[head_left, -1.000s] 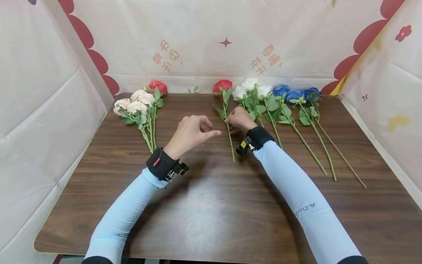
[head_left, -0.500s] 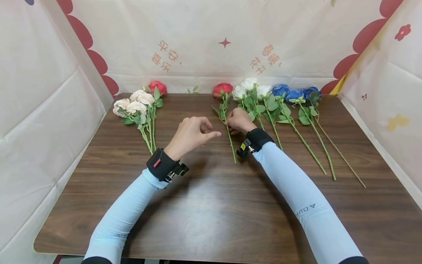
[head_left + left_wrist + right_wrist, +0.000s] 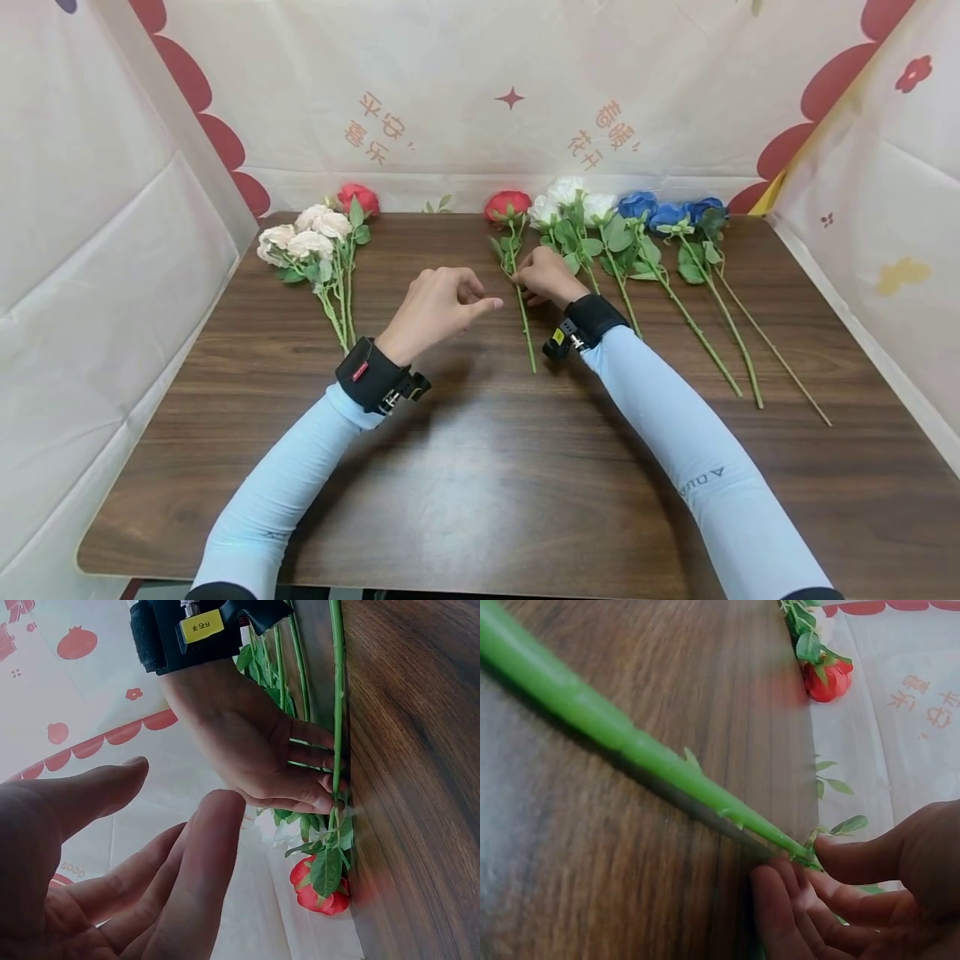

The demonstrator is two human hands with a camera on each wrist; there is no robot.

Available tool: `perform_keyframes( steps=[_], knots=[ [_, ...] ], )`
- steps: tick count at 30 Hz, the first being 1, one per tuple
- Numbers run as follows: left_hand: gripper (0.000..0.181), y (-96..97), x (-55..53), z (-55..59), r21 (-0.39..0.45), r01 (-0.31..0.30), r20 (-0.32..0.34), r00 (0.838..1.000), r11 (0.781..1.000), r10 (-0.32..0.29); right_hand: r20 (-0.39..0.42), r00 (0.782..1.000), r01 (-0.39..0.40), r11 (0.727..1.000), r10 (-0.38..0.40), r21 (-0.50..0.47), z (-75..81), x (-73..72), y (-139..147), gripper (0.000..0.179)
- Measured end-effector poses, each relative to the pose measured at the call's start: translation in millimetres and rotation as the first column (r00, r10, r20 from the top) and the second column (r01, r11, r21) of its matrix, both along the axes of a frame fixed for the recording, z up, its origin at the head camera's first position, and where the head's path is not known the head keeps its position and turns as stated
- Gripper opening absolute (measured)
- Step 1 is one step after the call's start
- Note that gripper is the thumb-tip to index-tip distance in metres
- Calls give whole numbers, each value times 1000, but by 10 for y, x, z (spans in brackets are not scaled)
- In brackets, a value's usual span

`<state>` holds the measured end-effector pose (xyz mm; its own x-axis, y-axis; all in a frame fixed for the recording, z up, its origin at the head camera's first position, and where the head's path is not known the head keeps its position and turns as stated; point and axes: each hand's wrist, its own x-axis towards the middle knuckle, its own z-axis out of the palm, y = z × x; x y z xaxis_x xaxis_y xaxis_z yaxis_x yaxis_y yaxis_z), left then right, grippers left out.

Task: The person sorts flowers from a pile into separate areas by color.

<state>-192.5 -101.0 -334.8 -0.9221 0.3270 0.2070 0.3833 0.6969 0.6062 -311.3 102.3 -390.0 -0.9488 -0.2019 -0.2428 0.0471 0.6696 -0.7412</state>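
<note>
The right hand [image 3: 551, 275] pinches the green stem of a red rose [image 3: 507, 205] just below its leaves, between thumb and fingertips. The right wrist view shows that thumb [image 3: 862, 859] against the thorny stem [image 3: 656, 765], which runs close over the wood. Left of this rose the left hand [image 3: 433, 307] hovers above the table, fingers loosely bent and thumb apart, holding nothing. In the left wrist view the red bloom [image 3: 321, 889] hangs past the right hand's fingers.
White roses [image 3: 567, 192] and blue roses [image 3: 671, 217] lie in a row on the right, stems toward the front. Pale pink roses [image 3: 311, 242] and another red rose [image 3: 360, 198] lie bunched on the left. A printed cloth [image 3: 450, 92] encloses the wooden table [image 3: 450, 500].
The pinched rose has turned slightly on its stem, its left leaf swinging in toward the right. The right wrist has shifted a little rightward. The left hand stays nearly still.
</note>
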Motion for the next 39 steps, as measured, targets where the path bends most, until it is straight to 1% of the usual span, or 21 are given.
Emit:
perform_keyframes(
  steps=[2, 4, 6, 9, 10, 12, 14, 17, 19, 23, 26, 29, 31, 36, 39],
  knots=[
    [28, 3, -2, 1, -5, -3, -3, 1000, 1000, 3, -9, 1000, 7, 1000, -7, 1, 8, 4, 4, 19],
    [28, 5, -1, 4, -10, -8, -4, 1000, 1000, 8, -47, 999, 4, 999, -3, 38, 26, 17, 8, 18],
    [28, 4, 1, 10, -15, -15, -7, 1000, 1000, 14, -125, 992, 10, 995, 3, 97, 56, 33, 12, 18],
    [28, -4, 7, 20, -22, -19, -8, 1000, 1000, 19, -256, 967, 36, 986, 7, 163, 123, 86, 21, 12],
    [29, -9, 8, 23, -23, -19, -7, 1000, 1000, 19, -289, 957, 43, 986, 6, 161, 151, 113, 23, 12],
    [28, -22, 11, 29, -20, -24, -7, 1000, 999, 24, -331, 944, 37, 991, 8, 128, 206, 181, 18, 20],
    [27, -35, 13, 37, -18, -33, -12, 999, 999, 32, -355, 935, 5, 997, 25, 83, 262, 259, 3, 25],
    [26, -48, 16, 45, -16, -47, -20, 999, 999, 47, -398, 916, -48, 998, 57, 31, 348, 391, -32, 24],
    [26, -48, 16, 47, -15, -46, -22, 999, 999, 46, -430, 901, -76, 997, 66, -6, 405, 484, -51, 20],
    [27, -33, 13, 40, -17, -37, -27, 999, 999, 37, -464, 882, -127, 990, 85, -60, 494, 678, -61, 15],
    [27, -23, 10, 40, -22, -38, -41, 998, 999, 37, -488, 865, -157, 986, 112, -52, 533, 797, -58, 14],
    [27, -21, 14, 43, -25, -36, -45, 998, 999, 35, -511, 850, -171, 985, 130, -34, 547, 864, -47, 12],
    [27, -22, 25, 48, -25, -34, -43, 999, 999, 33, -511, 849, -178, 983, 135, -36, 550, 891, -37, 11],
    [27, -32, 31, 71, -33, -37, -53, 998, 999, 35, -489, 862, -181, 983, 138, -42, 536, 921, -2, 9],
    [28, -91, -8, 106, -23, -65, -61, 996, 998, 64, -484, 864, -182, 982, 138, -44, 517, 924, 14, 8]
  ],
)
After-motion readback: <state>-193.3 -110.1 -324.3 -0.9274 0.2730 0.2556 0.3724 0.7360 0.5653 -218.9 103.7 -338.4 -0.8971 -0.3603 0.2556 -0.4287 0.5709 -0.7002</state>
